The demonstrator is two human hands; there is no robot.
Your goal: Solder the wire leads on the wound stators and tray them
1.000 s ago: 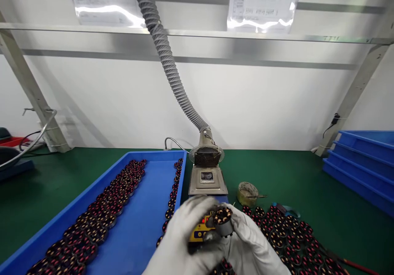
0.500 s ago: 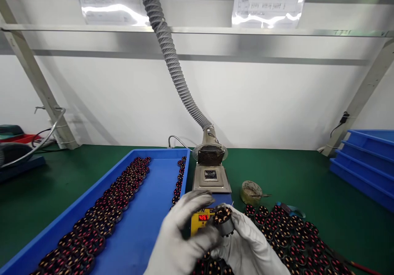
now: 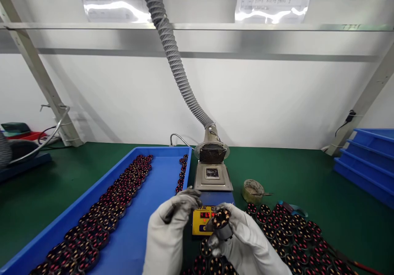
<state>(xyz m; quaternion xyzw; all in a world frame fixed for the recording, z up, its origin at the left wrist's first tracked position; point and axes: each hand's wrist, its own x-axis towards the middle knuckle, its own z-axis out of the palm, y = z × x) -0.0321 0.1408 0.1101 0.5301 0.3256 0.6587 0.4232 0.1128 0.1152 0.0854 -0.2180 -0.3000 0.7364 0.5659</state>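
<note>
My right hand (image 3: 246, 246), in a white glove, grips a small round motor stator (image 3: 222, 219) with copper windings, held tilted in front of a yellow controller (image 3: 202, 221) with a red display. My left hand (image 3: 168, 225), also gloved, is just left of the stator and apart from it. Its fingers are curled and pinched together, and I see nothing in them. Behind the hands stands a metal solder pot (image 3: 212, 178).
A long blue tray (image 3: 147, 213) at left holds rows of stators (image 3: 113, 201). Several loose stators (image 3: 286, 230) lie on the green mat at right, near a small round tin (image 3: 253, 191). A grey fume hose (image 3: 175, 61) hangs over the pot. Stacked blue trays (image 3: 366, 160) stand far right.
My left hand has drawn back to the left, off the stator, and its fingers have curled in. The right hand still holds the stator. The view has shifted slightly.
</note>
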